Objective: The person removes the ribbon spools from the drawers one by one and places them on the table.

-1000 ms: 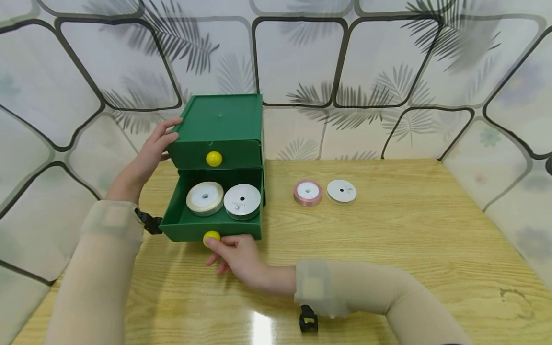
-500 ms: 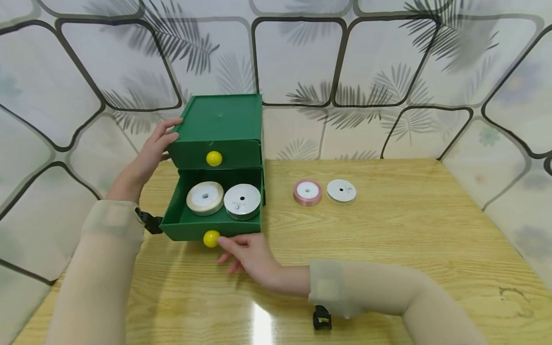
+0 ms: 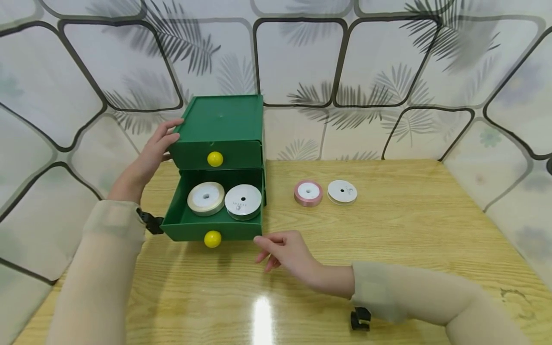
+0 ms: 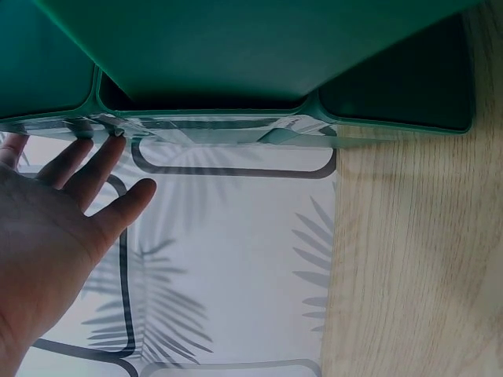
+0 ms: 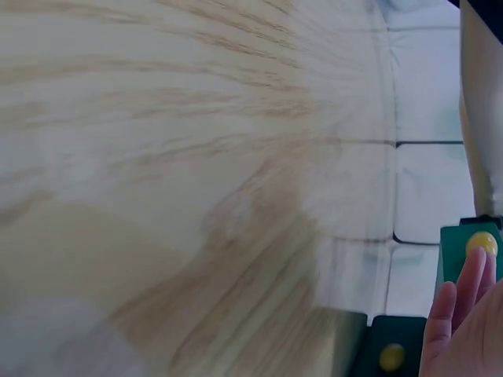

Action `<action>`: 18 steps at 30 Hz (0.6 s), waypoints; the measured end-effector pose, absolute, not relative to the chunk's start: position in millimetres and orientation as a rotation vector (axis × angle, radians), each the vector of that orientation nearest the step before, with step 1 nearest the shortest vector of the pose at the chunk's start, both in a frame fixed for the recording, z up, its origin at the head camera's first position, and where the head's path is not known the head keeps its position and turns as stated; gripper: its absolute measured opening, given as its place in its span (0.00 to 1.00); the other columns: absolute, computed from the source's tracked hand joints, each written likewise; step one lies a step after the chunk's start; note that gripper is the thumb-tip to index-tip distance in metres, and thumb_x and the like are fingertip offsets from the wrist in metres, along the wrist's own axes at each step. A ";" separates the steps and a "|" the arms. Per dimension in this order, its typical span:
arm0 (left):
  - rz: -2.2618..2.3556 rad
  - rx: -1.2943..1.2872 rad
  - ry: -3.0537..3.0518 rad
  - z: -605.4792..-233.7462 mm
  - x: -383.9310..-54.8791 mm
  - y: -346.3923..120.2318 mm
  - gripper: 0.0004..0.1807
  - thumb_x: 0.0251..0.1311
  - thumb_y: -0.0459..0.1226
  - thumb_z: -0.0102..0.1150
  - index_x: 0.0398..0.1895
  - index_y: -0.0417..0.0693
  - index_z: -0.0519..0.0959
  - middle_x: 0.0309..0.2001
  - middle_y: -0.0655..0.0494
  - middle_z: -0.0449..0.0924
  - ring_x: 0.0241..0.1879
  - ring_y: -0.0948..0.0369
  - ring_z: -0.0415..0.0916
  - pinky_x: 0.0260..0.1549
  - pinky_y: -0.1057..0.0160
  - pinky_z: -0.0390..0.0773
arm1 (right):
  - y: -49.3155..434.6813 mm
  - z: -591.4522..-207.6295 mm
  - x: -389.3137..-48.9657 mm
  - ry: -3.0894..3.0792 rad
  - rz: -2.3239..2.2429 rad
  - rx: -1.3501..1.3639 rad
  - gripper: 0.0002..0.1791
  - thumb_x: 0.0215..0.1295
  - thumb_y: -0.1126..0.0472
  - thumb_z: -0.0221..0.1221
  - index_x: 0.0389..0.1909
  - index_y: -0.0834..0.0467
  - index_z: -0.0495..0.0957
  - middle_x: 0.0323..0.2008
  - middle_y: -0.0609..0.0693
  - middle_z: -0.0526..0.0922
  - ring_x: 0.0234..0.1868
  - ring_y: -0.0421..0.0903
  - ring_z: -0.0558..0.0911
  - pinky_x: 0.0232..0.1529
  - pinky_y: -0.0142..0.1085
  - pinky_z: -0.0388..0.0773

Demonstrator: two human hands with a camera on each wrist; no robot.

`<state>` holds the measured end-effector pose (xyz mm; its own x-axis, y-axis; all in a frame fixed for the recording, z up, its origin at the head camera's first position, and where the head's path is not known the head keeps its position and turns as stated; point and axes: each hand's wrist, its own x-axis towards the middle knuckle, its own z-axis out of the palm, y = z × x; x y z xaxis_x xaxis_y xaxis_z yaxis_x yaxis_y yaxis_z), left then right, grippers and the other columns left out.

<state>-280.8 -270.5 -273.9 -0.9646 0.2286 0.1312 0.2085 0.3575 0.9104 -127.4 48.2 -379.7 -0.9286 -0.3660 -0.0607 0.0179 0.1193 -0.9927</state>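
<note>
A green two-drawer cabinet (image 3: 222, 117) stands at the left of the table in the head view. Its upper drawer (image 3: 189, 155) is closed and its lower drawer (image 3: 185, 233) is pulled out. Inside the lower drawer lie a cream ribbon spool (image 3: 206, 211) and a white-faced spool (image 3: 243, 206). My left hand (image 3: 148, 158) rests its outstretched fingertips (image 4: 98, 169) against the cabinet's left side. Off the drawer's front right corner is my right hand (image 3: 297, 261), fingers loosely bent and holding nothing. The lower yellow knob (image 3: 212, 239) is to its left.
Right of the cabinet, a pink ribbon spool (image 3: 308, 201) and another white-faced spool (image 3: 342, 191) lie side by side on the wooden table (image 3: 409, 225). A patterned covering (image 3: 302, 62) rises behind and along both sides.
My right hand has let go of the lower drawer's yellow knob and moved right, past the drawer's corner. The left hand, cabinet, drawer and spools stay put.
</note>
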 end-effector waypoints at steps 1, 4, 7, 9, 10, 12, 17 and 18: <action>1.722 0.413 2.571 -274.2 -281.2 -270.7 0.31 0.74 0.53 0.36 0.77 0.59 0.49 0.76 0.50 0.39 0.71 0.43 0.45 0.62 0.34 0.48 | 52.5 -378.6 -127.8 2.118 -1.878 -0.336 0.19 0.69 0.55 0.59 0.42 0.70 0.83 0.24 0.53 0.85 0.17 0.42 0.79 0.25 0.32 0.76; 1.726 0.410 2.566 -274.5 -281.6 -270.9 0.31 0.74 0.53 0.36 0.77 0.60 0.49 0.77 0.50 0.39 0.71 0.43 0.45 0.62 0.34 0.48 | 64.2 -373.2 -129.8 2.140 -1.885 -0.326 0.18 0.69 0.56 0.59 0.42 0.70 0.83 0.24 0.53 0.85 0.17 0.42 0.79 0.26 0.32 0.76; 1.727 0.408 2.564 -274.2 -281.0 -270.9 0.31 0.74 0.53 0.36 0.77 0.60 0.49 0.77 0.51 0.39 0.71 0.44 0.45 0.62 0.34 0.48 | 74.4 -365.5 -135.8 2.174 -1.901 -0.333 0.15 0.69 0.57 0.59 0.41 0.68 0.83 0.23 0.53 0.84 0.17 0.42 0.79 0.25 0.32 0.75; 1.728 0.408 2.561 -274.2 -280.5 -270.9 0.31 0.74 0.53 0.36 0.77 0.60 0.49 0.77 0.51 0.39 0.71 0.44 0.44 0.62 0.34 0.47 | 79.8 -358.1 -141.4 2.207 -1.921 -0.351 0.14 0.69 0.58 0.59 0.40 0.67 0.83 0.23 0.52 0.84 0.18 0.42 0.79 0.25 0.32 0.75; 1.728 0.407 2.561 -274.1 -280.3 -270.9 0.31 0.74 0.53 0.36 0.77 0.60 0.49 0.77 0.51 0.38 0.72 0.44 0.44 0.62 0.34 0.47 | 82.1 -354.0 -145.0 2.230 -1.932 -0.375 0.13 0.69 0.58 0.59 0.40 0.67 0.83 0.24 0.51 0.84 0.20 0.42 0.79 0.26 0.32 0.75; 1.730 0.407 2.560 -274.0 -280.0 -270.8 0.31 0.74 0.53 0.35 0.77 0.60 0.49 0.77 0.51 0.38 0.72 0.45 0.44 0.62 0.34 0.47 | 85.7 -344.8 -152.4 2.277 -1.953 -0.440 0.12 0.68 0.59 0.59 0.40 0.66 0.82 0.26 0.50 0.85 0.24 0.42 0.79 0.27 0.33 0.75; 1.726 0.406 2.561 -273.6 -280.2 -270.8 0.31 0.74 0.53 0.35 0.77 0.60 0.49 0.77 0.51 0.37 0.73 0.46 0.41 0.62 0.34 0.47 | 89.4 -324.2 -175.2 2.381 -1.917 -0.722 0.11 0.65 0.64 0.62 0.45 0.66 0.82 0.39 0.53 0.85 0.40 0.48 0.79 0.36 0.36 0.77; 1.727 0.406 2.559 -273.7 -280.7 -270.9 0.31 0.74 0.53 0.35 0.77 0.60 0.49 0.77 0.51 0.37 0.73 0.46 0.41 0.62 0.34 0.47 | 89.4 -320.8 -180.4 2.387 -1.895 -0.773 0.12 0.64 0.65 0.62 0.47 0.66 0.81 0.43 0.54 0.84 0.43 0.49 0.79 0.38 0.37 0.78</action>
<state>-280.7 -270.9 -273.7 -0.9657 0.2295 0.1217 0.1987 0.3509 0.9151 -180.4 89.4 -320.8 -0.8793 -0.3714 0.2983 -0.3747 0.1527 -0.9145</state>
